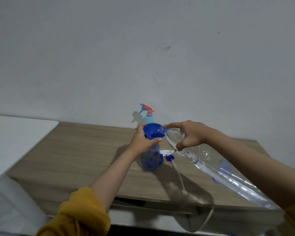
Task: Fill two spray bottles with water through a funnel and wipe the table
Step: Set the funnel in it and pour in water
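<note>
A dark blue spray bottle stands on the wooden table with a blue funnel in its neck. My left hand grips the funnel's stem and the bottle neck. My right hand holds a large clear water bottle, tilted with its mouth over the funnel's rim; water lies in the funnel. The blue bottle's white spray head with its long tube lies on the table just right of it. A light blue spray bottle with a pink trigger stands behind, by the wall.
A white tabletop adjoins the wooden table on the left. A blue cap lies on the table under the water bottle. The grey wall rises right behind the table. A white object sits low at the left.
</note>
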